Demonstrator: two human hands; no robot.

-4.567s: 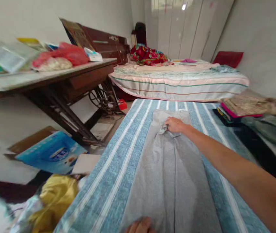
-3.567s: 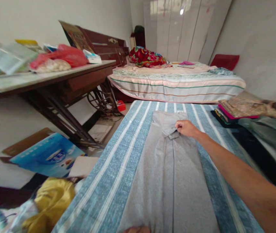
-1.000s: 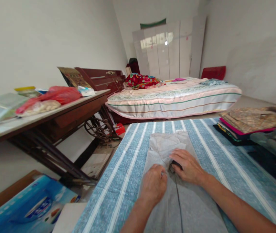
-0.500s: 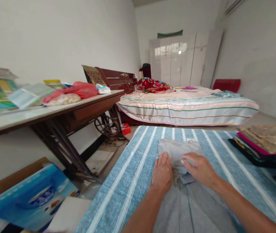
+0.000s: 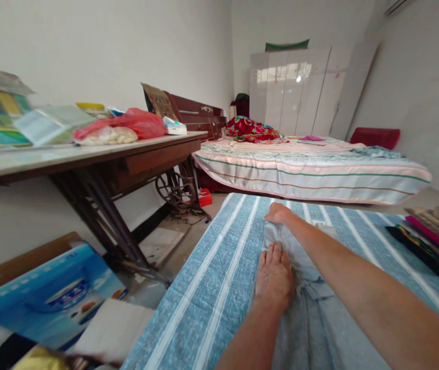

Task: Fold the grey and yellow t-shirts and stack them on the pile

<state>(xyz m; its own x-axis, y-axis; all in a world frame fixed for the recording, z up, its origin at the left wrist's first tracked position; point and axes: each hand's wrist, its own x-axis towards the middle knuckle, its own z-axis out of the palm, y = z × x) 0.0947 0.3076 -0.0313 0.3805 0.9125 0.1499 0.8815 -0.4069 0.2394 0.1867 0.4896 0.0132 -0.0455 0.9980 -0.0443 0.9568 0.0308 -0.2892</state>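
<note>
- Garment: grey, lying on the striped sheet with its long axis running away from the person; its near end passes out of view at the bottom, and its cloth is rumpled between the arms.
- Left hand: palm down on the garment's left side, fingers straight and slightly spread, pressing rather than gripping. It is the nearer hand to the person.
- Right hand: at the garment's far left corner, beyond the left hand, its forearm crossing over the garment from the right. The fingers are curled in, seemingly pinching the corner's cloth, though the tips are partly hidden.
- Box: blue, down to the garment's left, well apart.
- Clothes: a stack well to the garment's right.
- Bed: past the garment's far end, across a gap.
</note>
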